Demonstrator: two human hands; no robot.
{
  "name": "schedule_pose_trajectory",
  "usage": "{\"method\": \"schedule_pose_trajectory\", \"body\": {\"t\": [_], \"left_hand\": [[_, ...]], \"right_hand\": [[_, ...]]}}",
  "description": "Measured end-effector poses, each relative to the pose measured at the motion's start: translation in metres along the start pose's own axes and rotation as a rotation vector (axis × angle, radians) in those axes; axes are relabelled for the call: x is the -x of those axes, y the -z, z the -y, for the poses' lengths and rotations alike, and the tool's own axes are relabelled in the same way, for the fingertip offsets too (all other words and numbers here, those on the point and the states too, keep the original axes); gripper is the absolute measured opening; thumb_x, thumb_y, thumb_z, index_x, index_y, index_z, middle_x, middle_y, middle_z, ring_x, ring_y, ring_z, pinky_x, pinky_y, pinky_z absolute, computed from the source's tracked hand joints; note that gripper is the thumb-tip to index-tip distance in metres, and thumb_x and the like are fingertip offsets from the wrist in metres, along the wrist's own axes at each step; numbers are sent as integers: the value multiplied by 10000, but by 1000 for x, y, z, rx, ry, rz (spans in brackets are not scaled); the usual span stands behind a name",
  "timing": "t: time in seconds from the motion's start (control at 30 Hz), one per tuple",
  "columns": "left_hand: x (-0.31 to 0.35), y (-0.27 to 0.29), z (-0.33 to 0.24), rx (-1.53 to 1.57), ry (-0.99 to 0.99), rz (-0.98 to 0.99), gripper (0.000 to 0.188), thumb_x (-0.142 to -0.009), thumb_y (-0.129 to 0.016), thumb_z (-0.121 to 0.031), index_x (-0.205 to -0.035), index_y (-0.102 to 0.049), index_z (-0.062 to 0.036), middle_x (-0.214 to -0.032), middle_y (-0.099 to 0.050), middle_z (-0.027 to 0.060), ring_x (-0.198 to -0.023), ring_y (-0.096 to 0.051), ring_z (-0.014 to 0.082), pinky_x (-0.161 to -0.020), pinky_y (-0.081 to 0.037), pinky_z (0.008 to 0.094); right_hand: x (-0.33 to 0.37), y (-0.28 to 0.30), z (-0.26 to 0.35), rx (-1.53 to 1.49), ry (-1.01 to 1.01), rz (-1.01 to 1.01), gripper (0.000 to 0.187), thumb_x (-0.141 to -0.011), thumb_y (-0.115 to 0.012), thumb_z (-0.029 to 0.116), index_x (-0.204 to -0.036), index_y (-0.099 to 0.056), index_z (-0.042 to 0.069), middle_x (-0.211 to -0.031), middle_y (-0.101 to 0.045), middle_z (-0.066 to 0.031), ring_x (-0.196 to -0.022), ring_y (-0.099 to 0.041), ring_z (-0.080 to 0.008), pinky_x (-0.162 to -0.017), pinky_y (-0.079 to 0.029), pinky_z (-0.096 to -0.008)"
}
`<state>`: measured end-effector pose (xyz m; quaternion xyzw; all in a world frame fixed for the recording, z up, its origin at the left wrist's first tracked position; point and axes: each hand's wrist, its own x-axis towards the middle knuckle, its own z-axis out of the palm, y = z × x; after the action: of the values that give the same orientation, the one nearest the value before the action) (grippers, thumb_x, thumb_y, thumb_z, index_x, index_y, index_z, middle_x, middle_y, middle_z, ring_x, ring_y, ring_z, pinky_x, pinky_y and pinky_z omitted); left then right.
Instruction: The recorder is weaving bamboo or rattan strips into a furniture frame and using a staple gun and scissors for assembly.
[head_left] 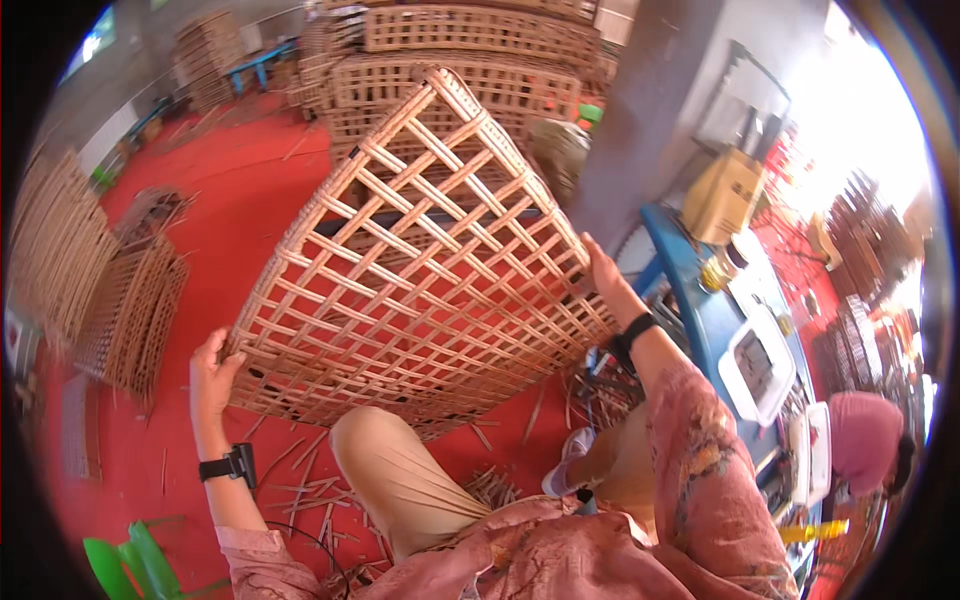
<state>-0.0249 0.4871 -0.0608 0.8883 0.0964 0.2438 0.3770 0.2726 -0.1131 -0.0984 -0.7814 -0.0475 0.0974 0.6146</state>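
Observation:
A large woven rattan lattice panel (430, 240) with a wrapped rim is held up before me, tilted so one corner points up and away. My left hand (216, 362) grips its left edge, with fingers curled round the rim. On the opposite edge, my right hand (603, 272) is closed about the rim, its fingers partly hidden behind the panel. The panel's lower part hangs just beyond my bent knee (375, 440).
Stacked lattice panels (460, 90) stand at the back, and more panels (130, 310) lean at the left. A blue table (690, 290) on the right bears a white bin (757, 372) and a cardboard box (722, 195). Cut strips (325, 500) litter the red floor. A green stool (135, 560) stands lower left; another person (865, 440) is at right.

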Motion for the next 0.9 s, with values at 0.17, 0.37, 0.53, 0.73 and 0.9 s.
{"method": "schedule_pose_trajectory", "body": {"t": [0.17,0.37,0.53,0.73,0.9], "left_hand": [[6,-50,-12,-218,-18,-307,394,-890,-678,-41,-1279,-623,-12,-1230,-671,146,-1055,-679,254,-914,-538,373],[-4,-135,-204,170,-266,-443,626,-919,-678,-235,-1482,-451,-79,-1540,-353,201,-1450,-321,342,-1184,-278,469],[-27,-142,-194,334,-180,-614,689,-957,-644,-480,-1521,-423,-153,-1527,-301,188,-1456,-273,375,-1146,-293,517],[-51,-146,-189,536,-236,-415,635,-962,-699,-377,-1495,-464,-124,-1438,-381,116,-1399,-384,251,-1120,-399,389],[-53,-147,-216,447,-150,-439,520,-980,-673,-358,-1373,-568,-35,-1369,-450,154,-1335,-437,261,-1071,-419,408]], "right_hand": [[13,9,8,114,212,-12,499,-1070,-392,428,-1316,-604,49,-1177,-665,-166,-1147,-616,-273,-962,-512,-392],[139,8,55,767,638,54,403,-991,-552,145,-1355,-513,-22,-1413,-508,-231,-1265,-536,-384,-1041,-464,-427],[190,43,90,75,75,203,347,-932,-636,142,-1219,-657,-53,-1221,-635,-99,-1142,-618,-187,-911,-521,-324],[146,18,42,170,-126,405,566,-1052,-481,428,-1397,-535,-17,-1351,-607,-101,-1233,-554,-210,-1041,-427,-363],[163,-29,63,-389,-142,323,483,-1079,-430,387,-1280,-623,-7,-1200,-687,-65,-1042,-629,-137,-967,-472,-297]]}}
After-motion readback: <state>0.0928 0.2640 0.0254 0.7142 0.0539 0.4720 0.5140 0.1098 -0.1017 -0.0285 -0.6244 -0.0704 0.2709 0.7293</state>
